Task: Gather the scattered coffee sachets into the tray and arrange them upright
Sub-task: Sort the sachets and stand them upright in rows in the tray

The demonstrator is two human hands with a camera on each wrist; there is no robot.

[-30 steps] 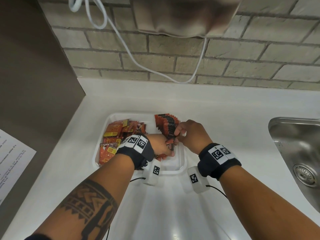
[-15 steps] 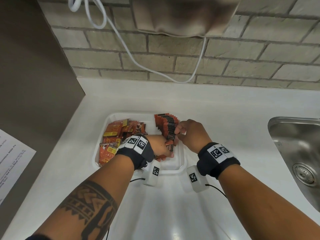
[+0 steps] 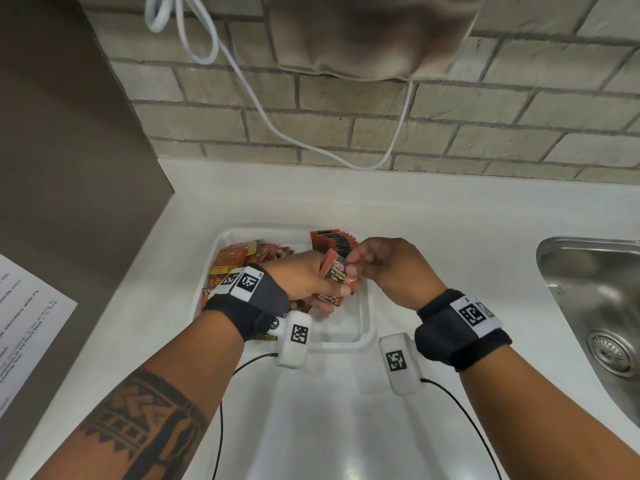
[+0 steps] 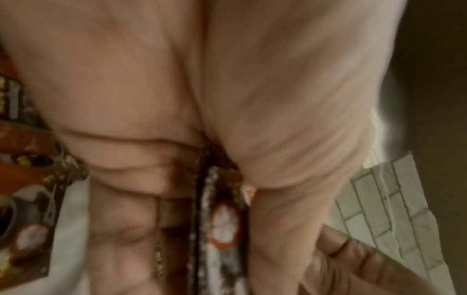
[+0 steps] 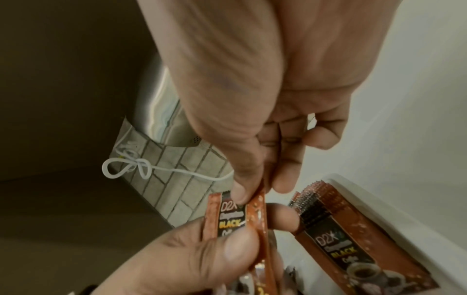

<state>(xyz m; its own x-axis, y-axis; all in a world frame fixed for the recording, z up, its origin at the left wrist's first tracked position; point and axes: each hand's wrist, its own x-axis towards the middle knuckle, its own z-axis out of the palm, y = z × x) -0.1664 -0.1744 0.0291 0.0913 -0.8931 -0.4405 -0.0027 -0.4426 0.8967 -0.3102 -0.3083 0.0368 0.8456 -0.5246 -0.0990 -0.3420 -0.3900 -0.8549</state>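
- White glossy tabletop carries a white rectangular plastic tray beside a steel sink.
- Left hand grip clamps a bundle of sachets over the tray.
- Right hand grip pinches 1 brown-and-black foil coffee sachet in that bundle.

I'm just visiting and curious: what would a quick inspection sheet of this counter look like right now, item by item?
Surface: white counter, glossy, holding the tray.
Job's things: white tray; a row of sachets standing upright at its far right; loose sachets piled on its left side.
Held sachet: over the tray, between both hands.
Left hand: grips the held sachet, with more sachets under it.
Right hand: pinches the held sachet's top edge.
Clutter: printed paper at far left.
Cables: white cord hanging along the brick wall; thin black wires from the wrist cameras.
Surroundings: steel sink at right; wall-mounted unit above.
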